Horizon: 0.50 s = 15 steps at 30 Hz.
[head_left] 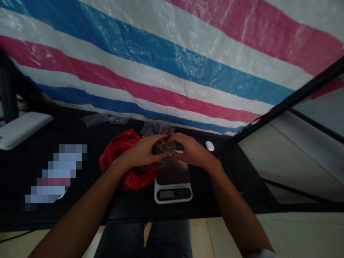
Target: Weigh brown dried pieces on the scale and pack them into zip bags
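Over the back of a kitchen scale (172,171), my left hand (145,149) and my right hand (191,148) face each other. Between their fingertips is a small clear plastic bag (172,146) with dark brown contents, pinched from both sides. The scale has a white body, a dark platform and a display facing me. Left of it, partly under my left wrist, lies an open red plastic bag (111,152) with dark brown bits inside. Just behind my hands rests another filled clear bag (167,130). The exact contents are too dim to make out.
Flat clear bags (95,119) lie at the back left. A white mouse (209,146) and a dark phone (230,170) are on the right. A white device (24,130) and a blurred-out packet (57,170) sit left. Striped sheeting (161,68) hangs behind the black table (129,211).
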Available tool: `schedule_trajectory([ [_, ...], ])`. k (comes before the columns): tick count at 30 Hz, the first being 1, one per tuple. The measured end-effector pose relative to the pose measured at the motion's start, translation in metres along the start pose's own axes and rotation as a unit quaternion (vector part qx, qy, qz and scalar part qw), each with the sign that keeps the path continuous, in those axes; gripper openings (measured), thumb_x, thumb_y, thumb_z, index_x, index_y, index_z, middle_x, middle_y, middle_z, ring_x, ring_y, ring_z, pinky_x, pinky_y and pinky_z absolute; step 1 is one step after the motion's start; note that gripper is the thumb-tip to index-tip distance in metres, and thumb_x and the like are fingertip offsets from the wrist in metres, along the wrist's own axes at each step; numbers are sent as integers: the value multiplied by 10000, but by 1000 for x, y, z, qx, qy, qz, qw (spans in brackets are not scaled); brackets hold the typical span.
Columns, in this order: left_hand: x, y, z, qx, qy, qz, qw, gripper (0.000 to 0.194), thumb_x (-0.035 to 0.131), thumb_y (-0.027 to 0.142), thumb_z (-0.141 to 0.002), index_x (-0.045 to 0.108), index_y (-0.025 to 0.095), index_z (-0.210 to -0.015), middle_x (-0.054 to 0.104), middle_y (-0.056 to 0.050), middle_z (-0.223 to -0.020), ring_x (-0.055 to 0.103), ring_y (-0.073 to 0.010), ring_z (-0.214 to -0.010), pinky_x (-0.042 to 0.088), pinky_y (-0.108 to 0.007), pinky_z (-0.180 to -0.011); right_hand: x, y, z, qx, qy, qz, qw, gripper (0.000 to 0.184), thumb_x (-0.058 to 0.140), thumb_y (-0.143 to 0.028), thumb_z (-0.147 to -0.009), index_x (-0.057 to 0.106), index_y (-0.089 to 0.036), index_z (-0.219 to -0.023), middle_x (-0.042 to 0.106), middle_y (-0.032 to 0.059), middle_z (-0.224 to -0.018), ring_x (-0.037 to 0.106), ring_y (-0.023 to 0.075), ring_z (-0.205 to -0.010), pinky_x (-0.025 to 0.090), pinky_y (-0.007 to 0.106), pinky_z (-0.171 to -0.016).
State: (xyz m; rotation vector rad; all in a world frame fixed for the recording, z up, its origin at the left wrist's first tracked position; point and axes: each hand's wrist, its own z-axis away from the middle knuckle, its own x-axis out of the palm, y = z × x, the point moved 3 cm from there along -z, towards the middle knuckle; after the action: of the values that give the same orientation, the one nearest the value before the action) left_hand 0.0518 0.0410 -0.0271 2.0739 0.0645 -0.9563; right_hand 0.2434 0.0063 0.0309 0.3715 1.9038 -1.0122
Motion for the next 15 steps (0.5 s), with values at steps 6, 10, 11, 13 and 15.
schedule_trajectory([
  [6, 5, 4, 2, 24, 10, 26, 999, 643, 632, 397, -966, 448, 133, -1522, 580, -195, -1491, 578, -318, -1363, 459, -490, -1173, -12, -9, -15, -27, -28, 1, 999, 274, 690, -117, -906, 744, -185, -1165, 727, 102, -1159, 670, 218, -1037, 512, 348, -923],
  [10, 10, 1, 3, 40, 31, 37, 998, 692, 581, 396, -1010, 315, 158, -1603, 498, -202, -1564, 493, -318, -1452, 383, -520, -1235, -18, -10, -24, 17, -49, -3, 999, 311, 672, -198, -952, 705, -180, -1261, 744, 68, -1042, 640, 176, -825, 487, 302, -757],
  [11, 11, 0, 3, 36, 42, 42, 998, 711, 574, 404, -1016, 284, 162, -1618, 478, -204, -1580, 474, -319, -1470, 367, -525, -1245, -19, -11, -27, 28, -52, -7, 998, 307, 660, -224, -968, 698, -178, -1269, 745, 55, -992, 628, 169, -786, 474, 292, -726],
  [13, 14, -1, 2, 17, 61, 56, 996, 746, 560, 413, -1023, 230, 151, -1639, 443, -215, -1605, 449, -323, -1491, 349, -530, -1254, -23, -12, -31, 39, -58, -10, 997, 269, 631, -277, -1000, 713, -169, -1232, 737, 37, -904, 609, 159, -732, 445, 278, -684],
  [15, 17, -2, 2, -1, 74, 74, 995, 789, 568, 414, -1019, 187, 139, -1652, 442, -223, -1602, 454, -324, -1489, 355, -528, -1249, -26, -14, -34, 33, -68, -5, 997, 244, 620, -315, -1013, 743, -158, -1153, 729, 30, -856, 601, 151, -709, 427, 271, -671],
])
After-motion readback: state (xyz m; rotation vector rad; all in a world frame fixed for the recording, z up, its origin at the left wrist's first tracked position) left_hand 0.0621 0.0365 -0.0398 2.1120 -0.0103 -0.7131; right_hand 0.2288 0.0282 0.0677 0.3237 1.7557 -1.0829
